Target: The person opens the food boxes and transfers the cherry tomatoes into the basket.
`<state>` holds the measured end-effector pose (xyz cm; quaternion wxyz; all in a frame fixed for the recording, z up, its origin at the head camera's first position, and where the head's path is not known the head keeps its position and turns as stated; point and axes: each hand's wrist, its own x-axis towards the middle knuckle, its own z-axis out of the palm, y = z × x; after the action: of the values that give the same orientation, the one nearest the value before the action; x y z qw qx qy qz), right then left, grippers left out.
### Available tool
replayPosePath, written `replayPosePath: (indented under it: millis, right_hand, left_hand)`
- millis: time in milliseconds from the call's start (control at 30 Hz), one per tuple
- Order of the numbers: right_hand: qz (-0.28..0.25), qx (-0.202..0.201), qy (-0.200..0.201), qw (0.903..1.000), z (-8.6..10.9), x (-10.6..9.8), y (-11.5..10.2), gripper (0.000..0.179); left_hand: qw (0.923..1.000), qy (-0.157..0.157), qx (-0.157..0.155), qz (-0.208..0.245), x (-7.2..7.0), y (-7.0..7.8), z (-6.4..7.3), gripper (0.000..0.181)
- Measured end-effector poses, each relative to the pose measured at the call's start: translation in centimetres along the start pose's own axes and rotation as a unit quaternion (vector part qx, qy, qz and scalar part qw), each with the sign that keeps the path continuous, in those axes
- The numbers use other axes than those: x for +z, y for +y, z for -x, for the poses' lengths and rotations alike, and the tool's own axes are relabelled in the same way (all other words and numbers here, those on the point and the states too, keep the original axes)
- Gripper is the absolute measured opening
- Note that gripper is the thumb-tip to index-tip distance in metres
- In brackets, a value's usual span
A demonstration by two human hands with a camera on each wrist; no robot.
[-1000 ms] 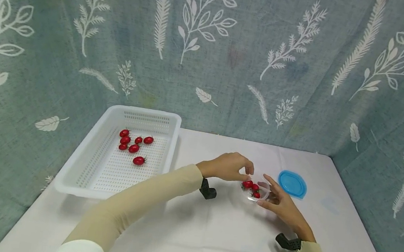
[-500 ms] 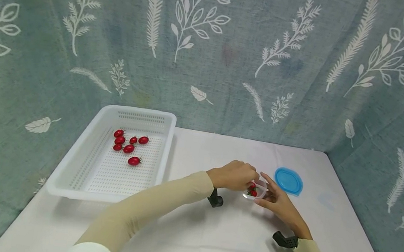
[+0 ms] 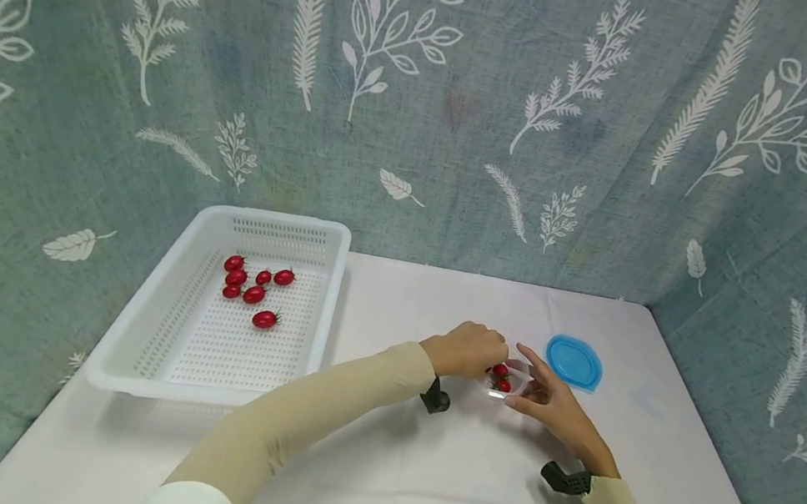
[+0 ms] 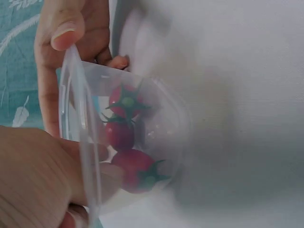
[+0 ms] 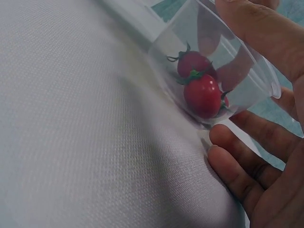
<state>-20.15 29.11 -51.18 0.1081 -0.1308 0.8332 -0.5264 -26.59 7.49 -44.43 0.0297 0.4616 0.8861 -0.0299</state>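
Observation:
A small clear plastic tub (image 3: 518,381) stands on the white cloth with three red cherry tomatoes (image 5: 202,95) in it. My left hand (image 3: 469,351) reaches over its rim from the left. Two fingertips (image 4: 111,178) are down inside, right at one cherry tomato (image 4: 137,171) and seemingly pinching it; the other fingers curl outside the rim. From the right, my right hand (image 3: 557,405) holds the tub, digits spread around its side and rim (image 5: 266,78). A blue lid (image 3: 575,361) lies flat behind the right hand.
A white perforated basket (image 3: 332,310) stands at the left back, with several cherry tomatoes (image 3: 254,294) lying on its floor. A grey-green leaf-patterned curtain (image 3: 427,120) rises along the table's back and sides.
My left hand has come down from above the tub and put its fingers inside. The right hand stays at the tub. The whole view has shifted slightly left.

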Motion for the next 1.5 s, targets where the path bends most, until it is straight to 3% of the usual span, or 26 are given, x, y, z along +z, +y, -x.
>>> replayPosePath:
  millis: [600,900,1133,1500]
  right_hand:
    - [0.01,0.008,0.002,0.9999,0.0,0.2,-0.1,0.089]
    - [0.007,0.007,0.002,0.9999,0.0,0.2,-0.2,0.087]
    - [0.019,0.006,0.007,0.9998,0.0,0.1,0.1,0.087]
    - [0.018,0.005,0.002,0.9998,-0.2,0.0,0.3,0.089]
  left_hand:
    - [0.999,-0.035,-0.003,-0.029,-0.3,-0.2,-0.2,0.02]
    - [0.9977,-0.058,-0.016,0.032,-0.9,-1.2,0.1,0.025]
    - [0.9929,-0.071,-0.01,0.095,-1.2,-1.6,0.2,0.016]
    - [0.9925,-0.08,-0.004,0.093,-1.3,-2.1,-0.7,0.018]
